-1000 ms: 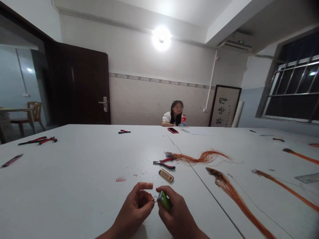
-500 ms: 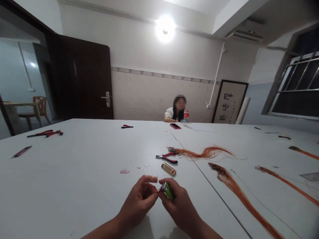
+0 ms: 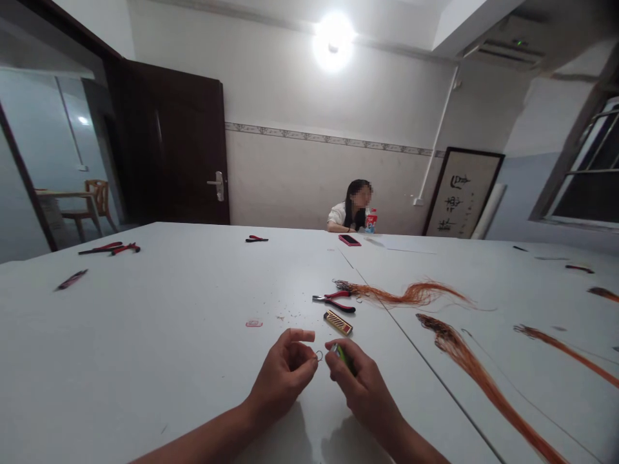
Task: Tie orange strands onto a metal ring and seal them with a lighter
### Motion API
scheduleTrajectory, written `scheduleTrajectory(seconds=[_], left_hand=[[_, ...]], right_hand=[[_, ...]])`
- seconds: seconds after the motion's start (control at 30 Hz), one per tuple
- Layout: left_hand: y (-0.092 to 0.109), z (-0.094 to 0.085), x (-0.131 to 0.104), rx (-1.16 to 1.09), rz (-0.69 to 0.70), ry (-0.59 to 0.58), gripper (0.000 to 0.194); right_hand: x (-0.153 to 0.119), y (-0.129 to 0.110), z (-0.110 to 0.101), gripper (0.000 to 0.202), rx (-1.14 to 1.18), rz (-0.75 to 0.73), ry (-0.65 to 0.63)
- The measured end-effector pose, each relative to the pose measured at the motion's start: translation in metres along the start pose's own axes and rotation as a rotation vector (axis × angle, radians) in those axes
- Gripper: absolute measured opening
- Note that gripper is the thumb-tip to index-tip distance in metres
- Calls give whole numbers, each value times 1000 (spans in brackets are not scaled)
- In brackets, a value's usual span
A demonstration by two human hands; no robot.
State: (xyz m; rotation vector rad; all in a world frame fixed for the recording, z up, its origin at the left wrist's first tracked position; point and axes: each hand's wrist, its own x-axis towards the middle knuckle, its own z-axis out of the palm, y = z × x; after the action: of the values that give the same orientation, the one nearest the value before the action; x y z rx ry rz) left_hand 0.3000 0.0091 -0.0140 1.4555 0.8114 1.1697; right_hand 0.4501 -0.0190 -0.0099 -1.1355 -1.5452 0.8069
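The left hand, lower centre, pinched a small hook. The right hand was curled around a green lighter.

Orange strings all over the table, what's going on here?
The left hand pinches a small wire loop. The right hand holds what looks like a green lighter near it, not touching. Past the hands lie a gold patterned object and pliers; orange bundles lie mostly to the right. Across the table, someone sits by a bottle.
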Motion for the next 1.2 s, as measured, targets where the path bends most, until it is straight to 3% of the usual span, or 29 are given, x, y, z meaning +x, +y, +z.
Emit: scheduleTrajectory(seconds=[0.13,0.3,0.67,1.2], left_hand=[[-1,0,3,-5,3,27,23],[-2,0,3,-15,15,22,23],[-3,-1,2,3,76,13,20],[-3,4,-3,-45,59,-4,21]], right_hand=[[2,6,0,28,100,71,-5],[3,8,-3,17,107,39,46],[5,13,1,25,94,42,33],[-4,0,2,26,172,21,-27]])
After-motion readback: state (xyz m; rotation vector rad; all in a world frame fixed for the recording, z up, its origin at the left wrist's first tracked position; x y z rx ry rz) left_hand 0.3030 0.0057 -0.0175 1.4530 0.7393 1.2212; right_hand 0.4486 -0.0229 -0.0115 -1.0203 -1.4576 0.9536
